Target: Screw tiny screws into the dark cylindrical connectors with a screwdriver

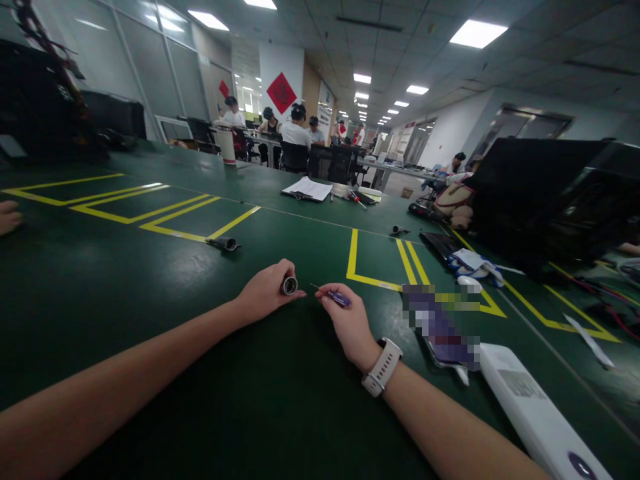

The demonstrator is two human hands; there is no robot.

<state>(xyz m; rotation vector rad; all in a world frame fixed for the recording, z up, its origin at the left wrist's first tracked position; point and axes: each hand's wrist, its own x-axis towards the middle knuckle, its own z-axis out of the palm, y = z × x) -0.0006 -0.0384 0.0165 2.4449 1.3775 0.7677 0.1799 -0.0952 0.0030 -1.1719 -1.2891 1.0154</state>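
Forearms [150,367] angle inward, left hand [265,288] gripping a tube [289,286], seemingly turned for viewing inside, right hand [350,327] holding a screwdriver [340,298].

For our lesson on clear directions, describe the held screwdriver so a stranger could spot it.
Over the green table, find the right hand with the pale watch at its wrist. It holds a thin screwdriver, whose purple handle sets it apart from the red tool near the clipboard.

The left fingers [287,266] hide most of the dark tubular part [289,286].
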